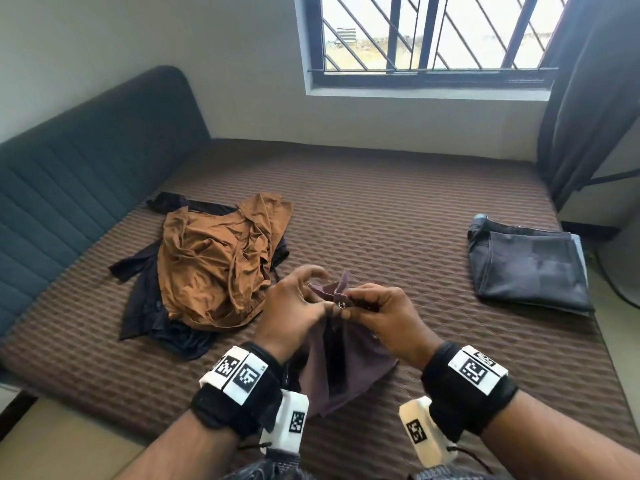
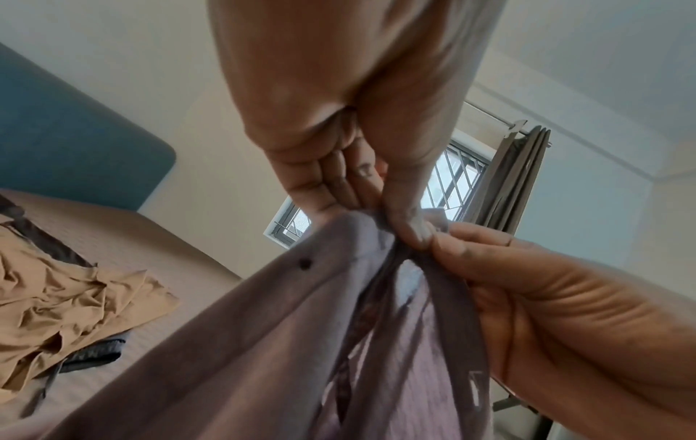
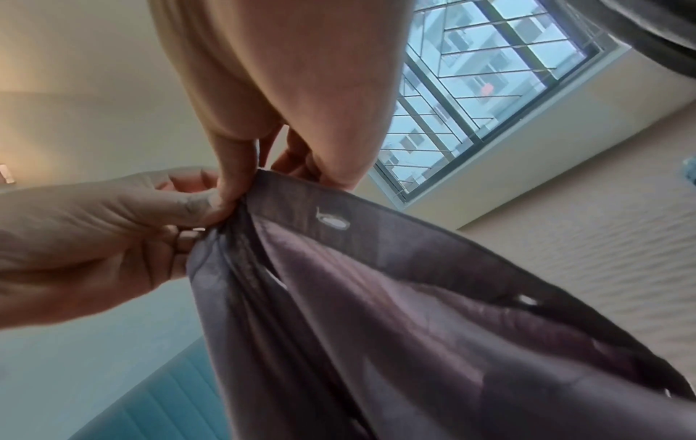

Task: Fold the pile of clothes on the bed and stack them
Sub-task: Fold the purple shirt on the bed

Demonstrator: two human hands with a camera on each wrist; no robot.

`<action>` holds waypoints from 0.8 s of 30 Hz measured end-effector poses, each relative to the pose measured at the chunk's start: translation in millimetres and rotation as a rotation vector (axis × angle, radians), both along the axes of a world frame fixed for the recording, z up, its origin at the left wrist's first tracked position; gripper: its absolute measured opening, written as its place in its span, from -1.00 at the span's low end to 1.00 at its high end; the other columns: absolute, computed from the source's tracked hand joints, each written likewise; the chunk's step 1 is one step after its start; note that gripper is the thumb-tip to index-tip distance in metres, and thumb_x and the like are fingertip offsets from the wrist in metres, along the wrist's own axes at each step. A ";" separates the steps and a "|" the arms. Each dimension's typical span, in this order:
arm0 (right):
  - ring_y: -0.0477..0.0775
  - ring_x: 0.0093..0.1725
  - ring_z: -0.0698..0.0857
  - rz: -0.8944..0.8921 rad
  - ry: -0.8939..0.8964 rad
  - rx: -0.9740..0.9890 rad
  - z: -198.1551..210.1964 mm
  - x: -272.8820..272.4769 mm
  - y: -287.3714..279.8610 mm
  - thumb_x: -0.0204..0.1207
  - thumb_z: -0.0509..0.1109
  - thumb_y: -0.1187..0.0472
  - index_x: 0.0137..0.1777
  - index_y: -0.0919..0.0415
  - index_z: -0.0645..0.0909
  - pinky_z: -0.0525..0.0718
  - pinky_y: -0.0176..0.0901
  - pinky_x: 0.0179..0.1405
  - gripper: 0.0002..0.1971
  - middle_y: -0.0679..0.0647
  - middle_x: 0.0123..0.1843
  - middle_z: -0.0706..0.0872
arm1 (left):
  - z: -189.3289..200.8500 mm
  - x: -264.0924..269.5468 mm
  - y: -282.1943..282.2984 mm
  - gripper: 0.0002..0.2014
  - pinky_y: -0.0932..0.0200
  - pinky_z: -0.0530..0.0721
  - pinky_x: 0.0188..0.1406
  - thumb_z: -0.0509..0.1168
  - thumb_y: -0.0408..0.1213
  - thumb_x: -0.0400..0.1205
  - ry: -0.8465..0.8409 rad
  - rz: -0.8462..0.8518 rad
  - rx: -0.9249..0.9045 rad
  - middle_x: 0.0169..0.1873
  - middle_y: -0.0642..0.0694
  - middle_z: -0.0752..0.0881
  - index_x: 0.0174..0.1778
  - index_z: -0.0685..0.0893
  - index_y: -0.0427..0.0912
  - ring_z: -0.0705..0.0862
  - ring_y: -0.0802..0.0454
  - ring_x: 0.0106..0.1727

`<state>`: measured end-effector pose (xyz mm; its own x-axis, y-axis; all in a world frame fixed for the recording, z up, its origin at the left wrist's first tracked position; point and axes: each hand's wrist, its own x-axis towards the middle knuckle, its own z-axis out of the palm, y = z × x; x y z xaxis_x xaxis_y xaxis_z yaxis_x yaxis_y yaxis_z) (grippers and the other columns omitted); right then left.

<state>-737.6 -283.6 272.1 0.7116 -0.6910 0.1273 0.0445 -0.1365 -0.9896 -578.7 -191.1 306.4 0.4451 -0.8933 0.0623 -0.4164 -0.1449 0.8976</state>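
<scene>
the purple shirt [image 1: 346,362] hangs from both hands above the near edge of the bed [image 1: 381,209], its long axis dropping toward 6 o'clock. the left hand [image 1: 294,306] and right hand [image 1: 377,313] meet at the top, fingers [image 2: 410,229] pinching the plackets together, probably at a button [image 1: 341,305]. the brown pile [image 1: 214,258] lies at 10 o'clock, the folded dark stack [image 1: 530,268] at 2 o'clock, nearer the right hand.

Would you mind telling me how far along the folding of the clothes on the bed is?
Done: dark folded trousers lie at the bed's right. In hand: the left hand and right hand both pinch the purple shirt near a button. Left: the brown garment and dark clothes beneath, still crumpled.
</scene>
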 end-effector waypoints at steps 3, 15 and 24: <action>0.13 -0.02 0.80 0.009 0.014 -0.124 -1.9 -3.2 -5.0 0.41 0.62 0.16 0.02 0.00 0.83 0.76 0.12 0.08 -0.81 0.08 -0.06 0.81 | -0.7 -0.1 2.3 -0.36 0.19 0.73 -0.17 0.50 -0.48 0.48 -0.104 -0.189 -0.014 -0.41 0.10 0.68 0.41 0.66 0.20 0.66 0.20 -0.32; -0.29 -0.09 0.79 -0.254 0.038 -0.273 -15.7 4.3 -8.1 0.39 0.59 0.43 -0.13 -0.16 0.82 0.67 -0.40 0.03 -0.63 -0.37 -0.17 0.81 | -14.3 -10.9 -5.2 -0.88 0.37 0.59 -0.25 0.51 -0.22 0.48 -0.292 -0.056 -0.130 -0.41 0.17 0.73 -0.34 0.74 0.07 0.68 0.35 -0.33; 0.01 -0.10 0.75 -0.326 0.028 -0.754 -20.1 6.6 -9.1 0.54 0.32 0.25 0.01 0.25 0.78 0.68 -0.18 -0.02 -0.79 0.06 -0.11 0.82 | -18.5 -20.8 -8.6 -0.90 -0.07 0.75 -0.17 0.52 -0.23 0.47 0.058 0.100 -0.049 -0.41 0.00 0.80 -0.36 0.80 -0.05 0.74 0.13 -0.33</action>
<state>-730.9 -292.7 252.0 0.4993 -0.5994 0.6257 -0.1358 -0.7673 -0.6267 -599.4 -199.7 287.9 0.5363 -0.8406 0.0762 -0.3489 -0.1387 0.9268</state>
